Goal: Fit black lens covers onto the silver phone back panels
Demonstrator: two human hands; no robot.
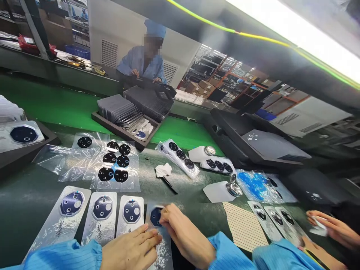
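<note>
A silver panel (163, 251) with a dark blue octagonal piece (155, 216) at its upper end lies under my hands. My left hand (131, 249) rests flat across the panel's lower left part, fingers stretched out. My right hand (174, 227) is closed in a pinch at the octagon's right edge and hides that side; what is between its fingertips is hidden. Three similar silver panels stand in a row to the left: the near one (131, 215), the middle one (101, 219) and the far-left one (60, 217), each with a dark octagon.
Black octagonal pieces (109, 158) lie on clear film. Behind are white tissue (163, 170), a black stick (169, 185), white bottles (218, 192) (198, 153) and a tray (120, 131) of upright panels. At right, a co-worker's hands (334, 225) work beside a dotted sheet (244, 227).
</note>
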